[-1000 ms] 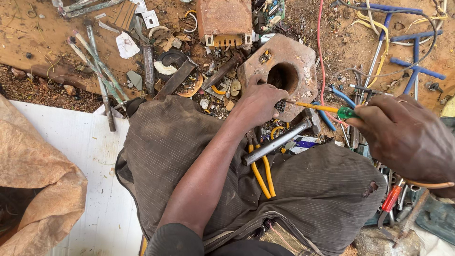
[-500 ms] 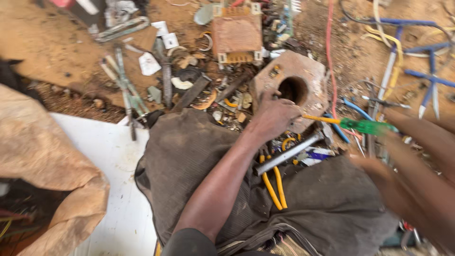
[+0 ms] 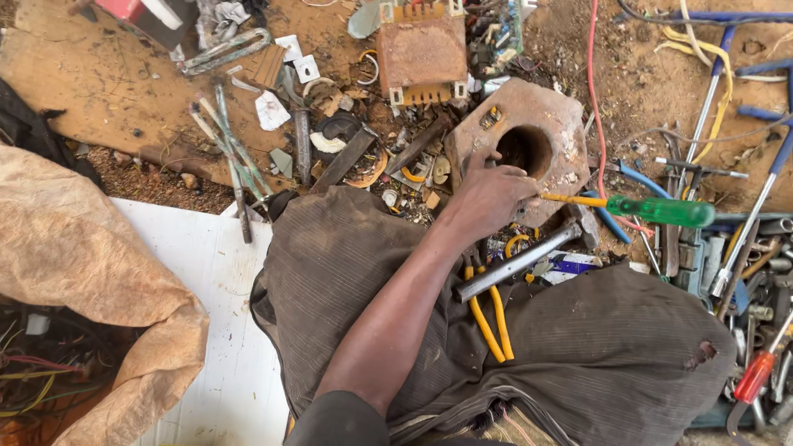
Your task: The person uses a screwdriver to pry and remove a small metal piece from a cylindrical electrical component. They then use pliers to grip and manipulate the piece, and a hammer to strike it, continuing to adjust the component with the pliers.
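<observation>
— Since you can see the whole ground from above, what is the biggest thing on it?

— That would be the brown sack (image 3: 74, 272) at the left edge, slumped open with tangled wires showing inside. Just beside it lies a white board (image 3: 206, 281), and the person's dark ribbed trousers (image 3: 347, 272) spread over the board's right part and the bottom middle of the ground.

— And next in size?

— A rusty metal block (image 3: 570, 124) with a round hole through it, sitting on the dirt above the knees, right of centre. Toward the top edge, a rusty transformer (image 3: 421, 54) stands well apart from the sack, close to the block's upper left.

— Where are the hands?

— Only the left hand (image 3: 487, 194) shows; the right one is out of view. The left hand rests on the block's lower left edge, fingers curled loosely against the metal just below the hole. I cannot tell whether they pinch anything small.

— What lies near it?

— A screwdriver (image 3: 652, 211) with a green handle and yellow shaft lies level to the right, its tip reaching the fingers. Below the hand, a grey metal bar (image 3: 516, 263) slants across the lap, and pliers with yellow handles (image 3: 491, 318) lie beneath it on the trousers. At the bottom right corner sits a red-handled tool (image 3: 756, 377) among loose tools.
</observation>
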### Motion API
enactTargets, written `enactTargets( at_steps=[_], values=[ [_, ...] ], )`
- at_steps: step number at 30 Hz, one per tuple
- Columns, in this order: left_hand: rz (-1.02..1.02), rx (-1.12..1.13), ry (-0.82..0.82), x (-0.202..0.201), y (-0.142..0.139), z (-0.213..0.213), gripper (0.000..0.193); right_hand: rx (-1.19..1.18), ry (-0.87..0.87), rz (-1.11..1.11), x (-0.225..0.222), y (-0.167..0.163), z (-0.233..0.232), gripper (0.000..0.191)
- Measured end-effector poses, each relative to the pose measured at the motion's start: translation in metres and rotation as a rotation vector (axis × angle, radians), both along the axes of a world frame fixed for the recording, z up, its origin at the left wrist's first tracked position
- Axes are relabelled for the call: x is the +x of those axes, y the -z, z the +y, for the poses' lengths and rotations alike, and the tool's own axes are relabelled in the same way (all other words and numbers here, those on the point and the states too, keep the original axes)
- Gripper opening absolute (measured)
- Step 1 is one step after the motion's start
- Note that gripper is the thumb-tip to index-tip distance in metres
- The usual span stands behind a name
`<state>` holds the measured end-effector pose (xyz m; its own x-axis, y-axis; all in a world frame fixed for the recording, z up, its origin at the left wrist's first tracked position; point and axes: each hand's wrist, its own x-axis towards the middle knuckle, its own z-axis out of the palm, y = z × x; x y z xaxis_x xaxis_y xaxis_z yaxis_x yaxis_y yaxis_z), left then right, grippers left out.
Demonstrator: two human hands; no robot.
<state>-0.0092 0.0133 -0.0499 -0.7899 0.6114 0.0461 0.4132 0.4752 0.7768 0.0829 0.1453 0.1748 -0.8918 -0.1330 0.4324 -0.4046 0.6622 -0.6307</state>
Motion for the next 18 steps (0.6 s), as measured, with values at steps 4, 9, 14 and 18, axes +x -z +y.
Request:
enactTargets(
  at_steps=[4, 9, 14, 18],
  values=[
    [-0.048, -0.005, 0.023, 0.001, 0.000, 0.000, 0.028, -0.018, -0.077, -0.075, 0.000, -0.009, 0.008, 0.036],
    [0.001, 0.033, 0.000, 0.002, 0.003, -0.002, 0.020, -0.213, -0.074, -0.202, -0.037, -0.003, 0.030, 0.042],
    [-0.032, -0.008, 0.023, 0.001, -0.001, -0.007, 0.023, -0.698, 0.070, -0.096, -0.038, 0.065, 0.020, 0.049],
    [0.150, 0.077, -0.036, 0.000, -0.009, -0.013, 0.068, -1.026, 0.114, 0.039, -0.037, 0.102, 0.019, 0.045]
  ],
)
